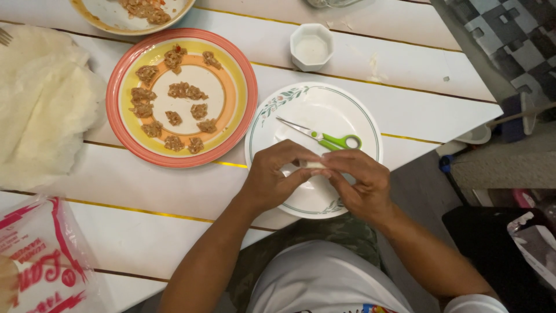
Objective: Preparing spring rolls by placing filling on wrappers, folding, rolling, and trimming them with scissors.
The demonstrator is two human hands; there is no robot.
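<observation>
Both hands [315, 177] pinch wrapper roll [313, 165] | over plate [278, 110]; scissors [322, 138] beside

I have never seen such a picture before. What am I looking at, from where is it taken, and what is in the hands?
There is no machine here: a person works with two bare hands. The single picture comes from a camera worn on the person's head, looking down at a white table.

The left hand and the right hand meet over a white plate with a leaf border and together pinch a small white roll. Green-handled scissors lie on that plate.

Beside it stands a plate with red, yellow and orange rings holding small brown lumps of filling. Farther back is a small white cup; at the left lie pale thin sheets and a red-and-white plastic packet.
</observation>
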